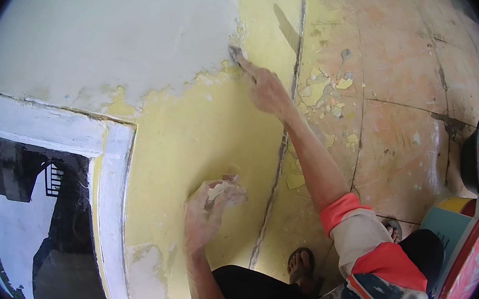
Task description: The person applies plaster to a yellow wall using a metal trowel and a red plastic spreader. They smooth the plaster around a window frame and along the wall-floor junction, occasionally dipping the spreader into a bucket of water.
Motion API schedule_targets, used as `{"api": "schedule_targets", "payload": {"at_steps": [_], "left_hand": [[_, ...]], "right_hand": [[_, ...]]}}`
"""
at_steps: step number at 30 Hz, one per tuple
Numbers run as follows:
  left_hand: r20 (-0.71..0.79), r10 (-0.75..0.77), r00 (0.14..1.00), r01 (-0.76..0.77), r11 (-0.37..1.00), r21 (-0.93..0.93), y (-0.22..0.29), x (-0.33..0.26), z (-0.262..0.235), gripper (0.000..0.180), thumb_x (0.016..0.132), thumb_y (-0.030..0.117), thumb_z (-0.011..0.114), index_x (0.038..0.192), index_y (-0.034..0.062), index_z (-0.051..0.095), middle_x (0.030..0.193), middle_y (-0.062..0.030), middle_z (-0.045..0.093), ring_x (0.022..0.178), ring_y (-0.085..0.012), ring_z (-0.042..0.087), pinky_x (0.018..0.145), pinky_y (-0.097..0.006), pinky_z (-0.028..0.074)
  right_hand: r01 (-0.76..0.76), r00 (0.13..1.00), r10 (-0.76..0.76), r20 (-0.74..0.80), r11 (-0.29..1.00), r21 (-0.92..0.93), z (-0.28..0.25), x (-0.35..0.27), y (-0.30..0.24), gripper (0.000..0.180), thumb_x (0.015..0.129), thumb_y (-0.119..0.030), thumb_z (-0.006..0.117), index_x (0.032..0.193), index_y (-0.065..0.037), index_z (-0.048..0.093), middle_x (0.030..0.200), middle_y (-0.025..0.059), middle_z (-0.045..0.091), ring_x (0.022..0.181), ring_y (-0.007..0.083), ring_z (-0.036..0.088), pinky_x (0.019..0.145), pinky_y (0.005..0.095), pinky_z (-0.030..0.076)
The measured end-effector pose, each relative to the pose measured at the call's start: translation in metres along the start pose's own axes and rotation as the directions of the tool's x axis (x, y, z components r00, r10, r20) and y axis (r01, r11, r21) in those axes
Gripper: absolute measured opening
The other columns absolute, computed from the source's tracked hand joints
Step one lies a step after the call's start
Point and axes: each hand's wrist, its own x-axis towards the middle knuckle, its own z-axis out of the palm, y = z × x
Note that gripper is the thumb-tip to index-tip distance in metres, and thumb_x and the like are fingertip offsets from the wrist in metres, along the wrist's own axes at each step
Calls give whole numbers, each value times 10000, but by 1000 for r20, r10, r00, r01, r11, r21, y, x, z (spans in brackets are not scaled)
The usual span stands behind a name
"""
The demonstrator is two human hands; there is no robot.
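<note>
My right hand (267, 88) is closed around a small scraper (234, 53). The scraper's blade meets the wall at the ragged edge where yellow paint (191, 134) borders a bare whitish patch (122, 33). Lower down, in front of the yellow paint, my left hand (204, 208) is closed, dusted with pale powder. Between its fingers shows a reddish and whitish piece (217, 190), mostly covered by the hand, its kind unclear.
A white-framed window (117, 180) with dark glass is at left. Yellow paint flakes (316, 92) and a spoon-shaped tool (344, 59) lie on the tiled floor (395, 75). My sandalled foot (301, 262) is near the wall's base. At lower right stands a light-blue container (443, 230).
</note>
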Motion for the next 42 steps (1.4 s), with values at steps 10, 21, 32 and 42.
{"api": "schedule_targets", "payload": {"at_steps": [10, 21, 32, 42], "left_hand": [[-13, 34, 999, -34, 999, 3, -9, 9, 9, 190, 971, 97, 655, 1121, -18, 670, 905, -78, 730, 797, -108, 646, 736, -279, 525], [-33, 13, 999, -14, 1000, -19, -5, 0, 6, 176, 969, 64, 650, 1121, -24, 670, 885, -46, 707, 770, -87, 613, 703, -257, 499], [-187, -9, 982, -14, 992, -124, -8, 1, 12, 255, 970, 82, 649, 1206, -14, 653, 995, -103, 739, 825, -124, 668, 753, -306, 542], [-101, 44, 994, -58, 989, -135, -2, 35, 61, 269, 952, 34, 624, 1209, -37, 655, 1013, -119, 729, 898, -156, 689, 798, -309, 555]], "right_hand": [[98, 972, -125, 201, 986, 138, -40, -82, -1, 539, 1004, -156, 448, 1542, -194, 464, 1323, 233, 654, 1158, 423, 646, 1062, 478, 470], [-260, 963, 223, 149, 641, 722, 33, -113, 9, 481, 1098, -225, 430, 1576, -170, 426, 746, 51, 565, 484, 101, 465, 460, 263, 410], [-175, 984, 86, 155, 354, 919, 16, -159, 23, 468, 1092, -192, 450, 1553, -117, 428, 726, 25, 555, 504, 97, 447, 469, 237, 362], [-67, 936, 39, -350, 995, -69, 15, -185, 222, 403, 1036, -189, 480, 1409, -59, 558, 767, 120, 636, 654, 252, 603, 633, 381, 492]]}}
